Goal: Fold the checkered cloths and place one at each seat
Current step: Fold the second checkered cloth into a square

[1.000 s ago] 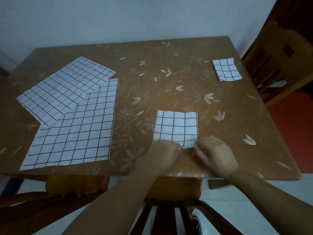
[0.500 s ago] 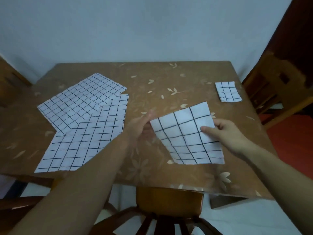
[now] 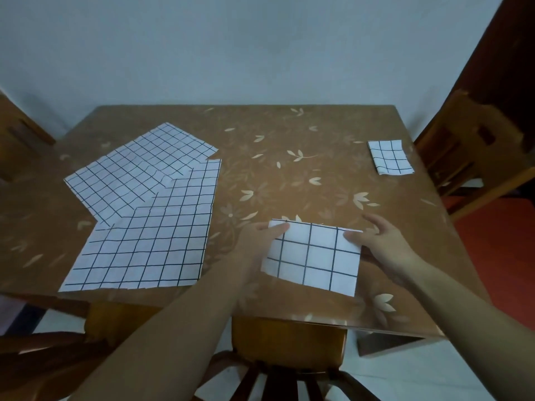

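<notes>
A folded white checkered cloth (image 3: 314, 257) is held over the near edge of the brown table (image 3: 289, 175). My left hand (image 3: 257, 244) pinches its far left corner, and my right hand (image 3: 382, 241) pinches its far right corner. Two unfolded checkered cloths lie overlapping on the table's left side, one nearer (image 3: 147, 244) and one farther (image 3: 136, 166). A small folded checkered cloth (image 3: 390, 157) rests at the right edge by the right-hand chair.
A wooden chair (image 3: 474, 151) stands at the table's right side and another chair (image 3: 286, 345) is tucked under the near edge. A third chair back (image 3: 17, 140) shows at the far left. A pale wall lies behind the table.
The cloth was lifted from the table, folded over and halved in size. Both hands moved from its near edge to its far corners, and my view rose.
</notes>
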